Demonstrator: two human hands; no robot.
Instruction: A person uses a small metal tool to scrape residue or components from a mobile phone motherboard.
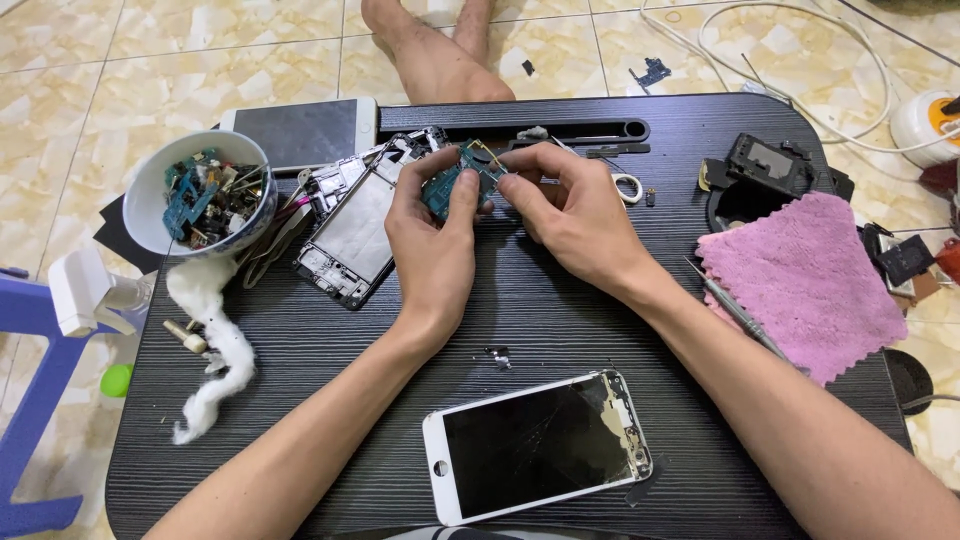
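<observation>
White cotton wadding (215,350) lies far to the left of the circuit board, below a white bowl (205,195) filled with small salvaged parts. Nearer the board on that side, an opened phone frame (355,235) rests on the dark worktop (320,340), with a white phone (300,128) behind it. The small teal circuit board (458,182) is held just above the worktop, pinched along its left edge by the left hand (432,245), fingers closed on it. Its right edge is gripped by the fingers of the right hand (575,215), closed likewise. The board is judged light, stiff and fragile, so it is best held by its edges. In front of the board lies a cracked white phone screen (540,445); far to its right, a pink cloth (805,285) and a screwdriver (735,312).
</observation>
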